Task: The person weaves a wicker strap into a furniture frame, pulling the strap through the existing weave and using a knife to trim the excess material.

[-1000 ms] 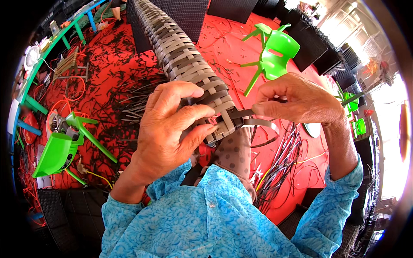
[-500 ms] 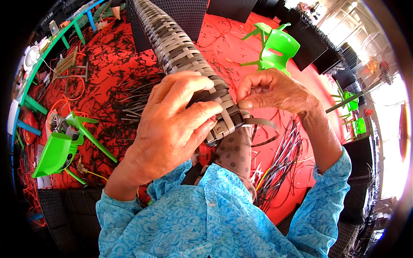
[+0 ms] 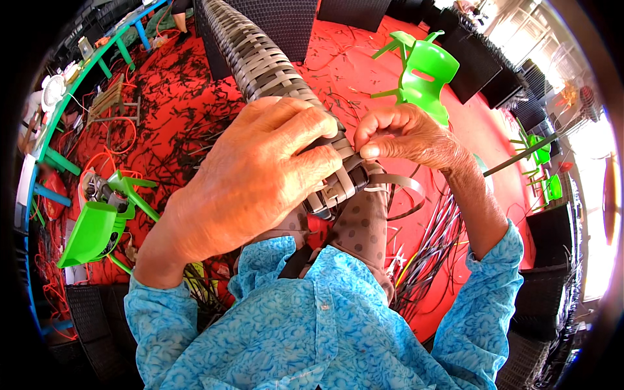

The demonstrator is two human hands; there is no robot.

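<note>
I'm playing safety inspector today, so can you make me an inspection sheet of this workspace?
Surface: red floor, partly covered on the left.
Job's things: long grey-and-brown woven piece; loose strip curling near its end; strip bundle lying to the right.
Clutter: dark scraps scattered across the floor.
Hands: left hand lies over the woven piece; right hand has its fingertips at the edge, grip unclear.
Cables: orange cord looped on the left.
Surroundings: green chairs, white fan, black woven panel.

No lettering can be read; no legible numbers or signs.
</note>
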